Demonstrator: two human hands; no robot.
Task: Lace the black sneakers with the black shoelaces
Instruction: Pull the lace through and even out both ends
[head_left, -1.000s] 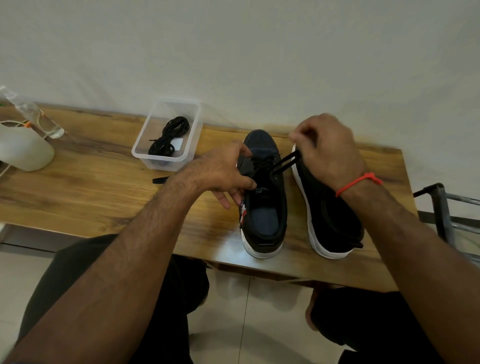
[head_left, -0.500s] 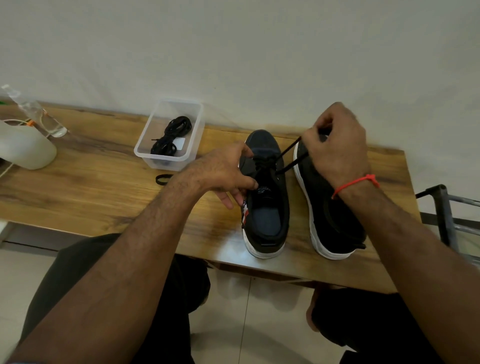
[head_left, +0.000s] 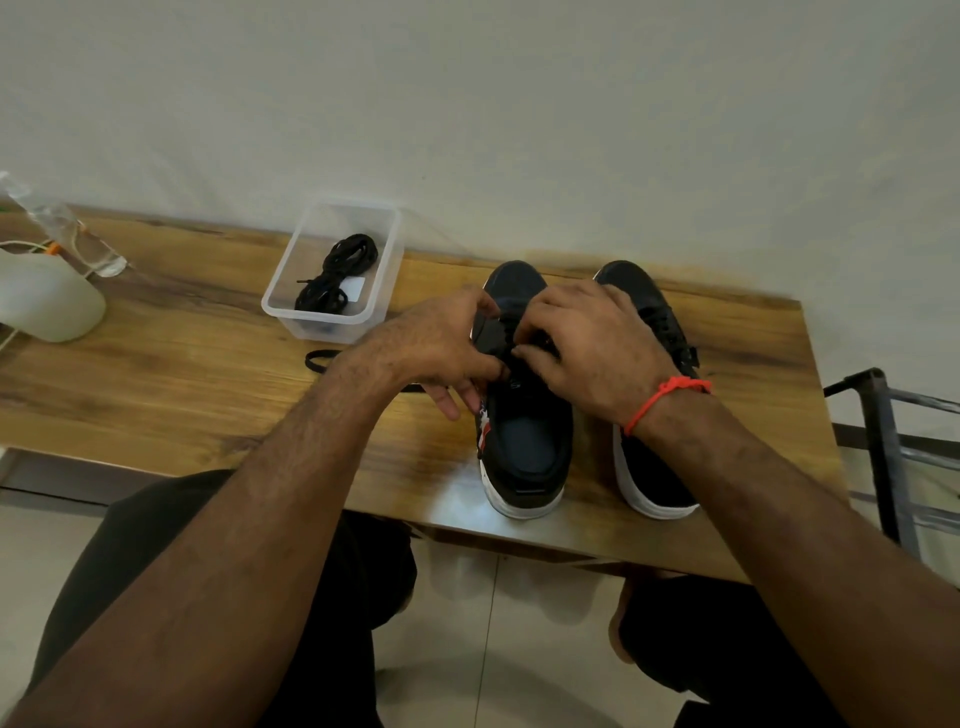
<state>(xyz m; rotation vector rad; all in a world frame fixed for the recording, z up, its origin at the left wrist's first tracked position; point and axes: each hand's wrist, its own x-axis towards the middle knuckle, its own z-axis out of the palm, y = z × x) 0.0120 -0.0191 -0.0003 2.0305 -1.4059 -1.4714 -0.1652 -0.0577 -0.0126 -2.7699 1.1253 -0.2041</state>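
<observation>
Right hand (head_left: 597, 345) now down beside left hand (head_left: 441, 348), both grips pinching lace over left sneaker (head_left: 524, 431).

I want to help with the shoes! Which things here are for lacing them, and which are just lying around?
For the lacing:
left sneaker
right sneaker
spare black laces in the clear tub
lace end on the table
left hand, right hand

Just lying about:
plastic bottle
white jug
metal frame

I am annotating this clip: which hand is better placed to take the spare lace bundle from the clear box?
Left. The left hand is nearer the clear box holding the lace bundle; the right hand would cross the sneaker.
</observation>
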